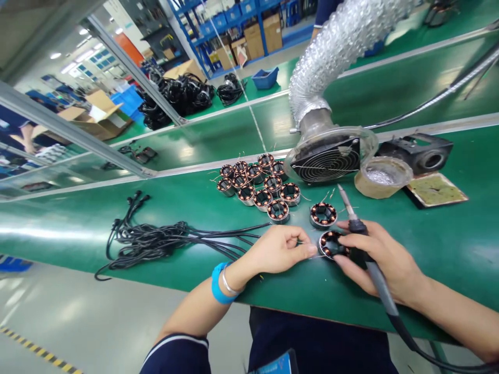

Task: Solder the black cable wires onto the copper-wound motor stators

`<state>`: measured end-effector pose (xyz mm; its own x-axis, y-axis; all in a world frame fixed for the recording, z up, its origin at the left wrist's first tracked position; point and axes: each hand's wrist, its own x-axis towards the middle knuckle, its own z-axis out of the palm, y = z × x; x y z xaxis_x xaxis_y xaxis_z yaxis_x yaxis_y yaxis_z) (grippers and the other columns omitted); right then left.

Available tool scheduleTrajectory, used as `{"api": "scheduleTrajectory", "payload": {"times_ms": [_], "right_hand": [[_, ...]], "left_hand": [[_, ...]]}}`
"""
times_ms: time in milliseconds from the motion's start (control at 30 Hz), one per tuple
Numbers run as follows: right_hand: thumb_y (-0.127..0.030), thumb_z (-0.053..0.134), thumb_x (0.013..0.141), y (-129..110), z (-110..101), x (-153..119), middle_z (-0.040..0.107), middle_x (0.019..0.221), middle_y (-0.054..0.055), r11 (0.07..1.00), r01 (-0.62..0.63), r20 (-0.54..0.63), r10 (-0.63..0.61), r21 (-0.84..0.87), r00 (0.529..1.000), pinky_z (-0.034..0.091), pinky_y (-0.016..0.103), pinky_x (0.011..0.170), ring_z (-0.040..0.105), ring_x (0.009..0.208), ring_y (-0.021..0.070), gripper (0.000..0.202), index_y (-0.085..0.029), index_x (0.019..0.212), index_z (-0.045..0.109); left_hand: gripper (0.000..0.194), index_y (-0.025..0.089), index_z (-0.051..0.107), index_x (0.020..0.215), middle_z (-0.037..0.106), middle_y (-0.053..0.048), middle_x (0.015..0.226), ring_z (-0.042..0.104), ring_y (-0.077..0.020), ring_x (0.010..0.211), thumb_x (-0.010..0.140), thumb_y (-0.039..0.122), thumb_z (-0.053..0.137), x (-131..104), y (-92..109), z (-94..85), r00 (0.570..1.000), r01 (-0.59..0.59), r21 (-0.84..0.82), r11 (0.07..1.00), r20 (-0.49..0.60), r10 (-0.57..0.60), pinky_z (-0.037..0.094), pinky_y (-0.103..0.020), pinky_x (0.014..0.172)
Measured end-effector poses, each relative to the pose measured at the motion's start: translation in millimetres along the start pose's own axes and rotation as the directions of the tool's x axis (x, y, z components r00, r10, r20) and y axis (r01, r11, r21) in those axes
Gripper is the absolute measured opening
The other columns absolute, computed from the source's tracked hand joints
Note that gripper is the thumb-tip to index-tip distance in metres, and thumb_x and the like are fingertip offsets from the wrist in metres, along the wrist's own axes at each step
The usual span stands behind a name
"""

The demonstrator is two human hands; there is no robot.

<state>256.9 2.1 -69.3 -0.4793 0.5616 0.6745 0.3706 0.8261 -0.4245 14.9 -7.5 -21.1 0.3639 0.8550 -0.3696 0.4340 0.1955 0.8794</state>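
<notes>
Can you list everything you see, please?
Copper-wound rings: about fourteen, copper, mid-table
Table: one, green, foreground
Cables: several, black, left on table
Soldering iron: one, grey, right hand
Fan: one, black, behind rings
Hose: one, silver, above fan
Tub: one, yellowish, right of fan
Stand: one, black, behind tub
Pad: one, yellowish, beside tub
Bins: several, blue, background
Cable heaps: a few, black, background
Boxes: several, brown, background
Rack: one, blue, background
Other people: parts, dark-sleeved, background
Wristband: one, blue, left wrist
Left hand: one, bare, beside nearest ring
Right hand: one, bare, touching it
</notes>
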Motion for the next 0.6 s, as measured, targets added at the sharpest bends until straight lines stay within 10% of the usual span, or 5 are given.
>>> {"api": "scheduleTrajectory", "payload": {"times_ms": [367, 600], "right_hand": [[-0.024, 0.069, 0.09, 7.5, -12.2, -4.0, 0.071, 0.121, 0.013, 1.0, 0.018, 0.026, -0.017, -0.022, 1.0, 0.062, 0.038, 0.093, 0.073, 0.104, 0.026, 0.024, -0.02, 0.112, 0.059], [-0.029, 0.071, 0.089, 10.8, -4.5, -2.7, 0.07, 0.122, 0.012, 0.997, 0.068, 0.086, -0.064, -0.045, 0.994, 0.062, 0.04, 0.082, 0.071, 0.106, 0.0284, 0.024, -0.023, 0.109, 0.059]], "left_hand": [[0.025, 0.016, 0.072, 0.079, 0.034, 0.009, 0.052, 0.03, -0.0071, 0.053, 0.078, 0.04, 0.076, -7.5, 12.0, 8.0, 0.996, -0.075, 0.128, 0.989, -0.037, 0.081, 0.022, -0.023, 0.052], [0.043, 0.017, 0.079, 0.093, 0.042, 0.007, 0.052, 0.03, -0.0085, 0.053, 0.081, 0.057, 0.071, 1.0, 6.3, 18.6, 0.997, -0.024, -0.07, 0.997, -0.07, 0.019, 0.023, -0.025, 0.052]]}}
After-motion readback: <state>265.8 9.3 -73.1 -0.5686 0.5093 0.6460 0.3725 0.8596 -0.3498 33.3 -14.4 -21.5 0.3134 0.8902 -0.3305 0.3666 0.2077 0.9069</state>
